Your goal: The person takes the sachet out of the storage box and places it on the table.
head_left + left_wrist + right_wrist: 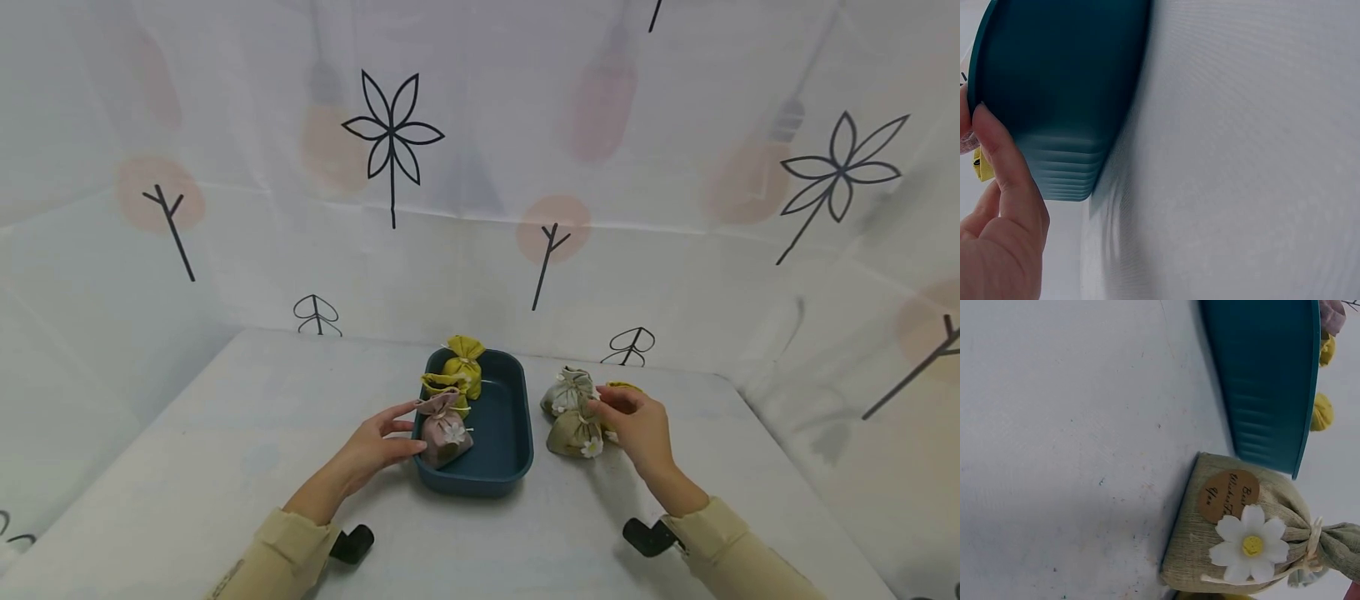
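My left hand (375, 446) is at the left rim of a dark teal box (480, 486), pinching the rim between thumb and fingers. Just inside that rim leans a pink drawstring pouch (442, 442) with a white flower, close to my fingertips. Behind it in the box are two yellow pouches (467, 375). To the right of the box, my right hand (637, 425) pinches the gathered neck of an olive-green pouch (572, 435). This pouch carries a white flower (1250, 542) and a round brown tag (1225, 494), seen in the right wrist view.
A pale grey-green pouch (557, 395) stands behind the olive one. Part of a yellow pouch (624, 386) shows behind my right hand. The table (300, 392) has a white cover, and a patterned white curtain (465, 275) hangs at its back edge.
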{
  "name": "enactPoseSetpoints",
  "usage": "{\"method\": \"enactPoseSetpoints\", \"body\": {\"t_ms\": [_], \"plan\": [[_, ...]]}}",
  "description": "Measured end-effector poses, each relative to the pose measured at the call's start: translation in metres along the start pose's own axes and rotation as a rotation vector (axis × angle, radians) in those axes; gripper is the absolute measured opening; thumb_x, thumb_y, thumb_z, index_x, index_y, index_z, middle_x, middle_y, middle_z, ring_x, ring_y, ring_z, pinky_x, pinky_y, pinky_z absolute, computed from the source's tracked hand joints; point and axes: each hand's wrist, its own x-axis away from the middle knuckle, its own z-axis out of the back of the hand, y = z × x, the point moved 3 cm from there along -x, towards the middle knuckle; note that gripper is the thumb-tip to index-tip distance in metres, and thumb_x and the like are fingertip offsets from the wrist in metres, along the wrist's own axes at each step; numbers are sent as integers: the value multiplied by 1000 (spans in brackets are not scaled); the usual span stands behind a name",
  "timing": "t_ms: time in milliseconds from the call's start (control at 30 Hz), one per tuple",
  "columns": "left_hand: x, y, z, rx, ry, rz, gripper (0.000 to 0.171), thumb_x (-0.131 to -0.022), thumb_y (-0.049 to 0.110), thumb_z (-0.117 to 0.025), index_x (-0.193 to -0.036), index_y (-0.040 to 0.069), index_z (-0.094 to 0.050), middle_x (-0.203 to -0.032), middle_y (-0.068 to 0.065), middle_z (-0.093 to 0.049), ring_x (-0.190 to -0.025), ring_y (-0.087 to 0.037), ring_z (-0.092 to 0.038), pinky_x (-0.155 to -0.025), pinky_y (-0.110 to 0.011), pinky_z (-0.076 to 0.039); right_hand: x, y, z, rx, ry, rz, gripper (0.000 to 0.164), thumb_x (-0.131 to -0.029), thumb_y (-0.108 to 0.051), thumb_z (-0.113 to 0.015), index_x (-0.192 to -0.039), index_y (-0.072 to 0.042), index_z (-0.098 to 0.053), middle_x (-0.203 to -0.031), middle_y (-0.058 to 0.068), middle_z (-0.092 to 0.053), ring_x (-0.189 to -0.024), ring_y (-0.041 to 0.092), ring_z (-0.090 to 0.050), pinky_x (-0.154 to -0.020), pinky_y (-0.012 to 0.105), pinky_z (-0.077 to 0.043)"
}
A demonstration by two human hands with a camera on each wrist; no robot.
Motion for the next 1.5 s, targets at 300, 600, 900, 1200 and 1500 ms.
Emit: {"method": "enactPoseSetpoints", "body": {"t_ms": [300, 600, 900, 1200, 1500], "plan": [[0, -1, 0, -7, -4, -1, 72, -76, 12, -77, -140, 15, -43, -125, -17, -49, -100, -23, -57, -83, -39, -50, 1, -6, 0, -1, -3, 62, 32, -80, -19, -75, -104, 1, -67, -99, 14, -65, -78, 2, -57, -63, 15, -48], [0, -1, 1, -4, -4, 3, 73, -76, 12, -77, -140, 15, -43, -126, -18, -48, -102, -24, -56, -84, -38, -50, -1, -13, -8, -39, -38, 64, 33, -82, -18, -73, -105, 4, -66, -101, 16, -65, -80, 4, -58, -65, 16, -49], [-1, -1, 1, -1, -10, 5, 72, -77, 14, -77, -140, 16, -43, -126, -18, -48, -102, -24, -56, -85, -38, -50, -5, -19, -18, -16, -43, 66, 30, -81, -17, -74, -103, 3, -67, -97, 15, -66, -80, 8, -59, -67, 16, -48], [0, 0, 0, 4, -3, 5, 72, -77, 12, -77, -140, 15, -43, -125, -17, -48, -99, -23, -57, -83, -38, -50, -8, -25, -30, -36, -87, 20, 31, -82, -17, -73, -107, 1, -66, -100, 14, -65, -86, 14, -59, -69, 15, -48], [0, 0, 0, 9, -6, 10, 72, -77, 11, -77, -140, 15, -43, -126, -17, -48, -100, -23, -57, -84, -39, -50, -14, -31, -43, -13, -119, -4, 33, -83, -22, -72, -109, -3, -67, -102, 11, -65, -89, 19, -60, -71, 17, -49]]}}
